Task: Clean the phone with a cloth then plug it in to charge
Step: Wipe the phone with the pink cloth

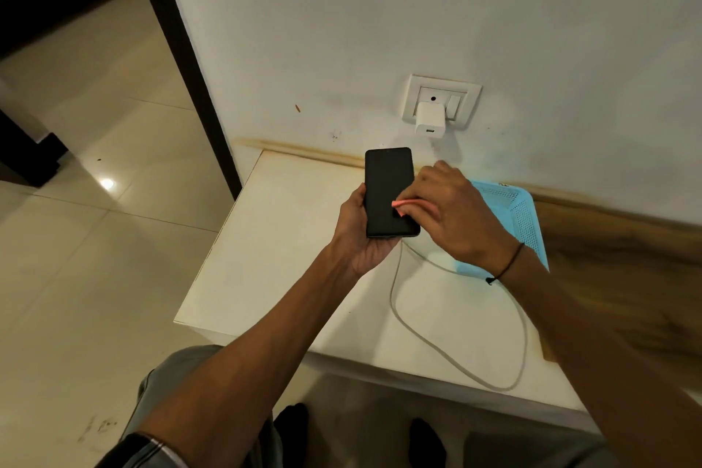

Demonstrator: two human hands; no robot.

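Note:
My left hand (357, 236) holds a black phone (387, 186) upright above the white table (266, 258), screen dark and facing me. My right hand (452, 213) presses a pink cloth (408, 204) against the lower right part of the screen; most of the cloth is hidden under the fingers. A white charger adapter (431, 120) sits plugged into the wall socket (440, 101) just above the phone. A pale charging cable (418, 338) loops across the table below my hands; its ends are hidden.
A light blue perforated basket (520, 217) rests on the table behind my right wrist, against the wall. The table's front edge runs near my knees. Tiled floor lies to the left, with a dark door frame (190, 61) beside the table.

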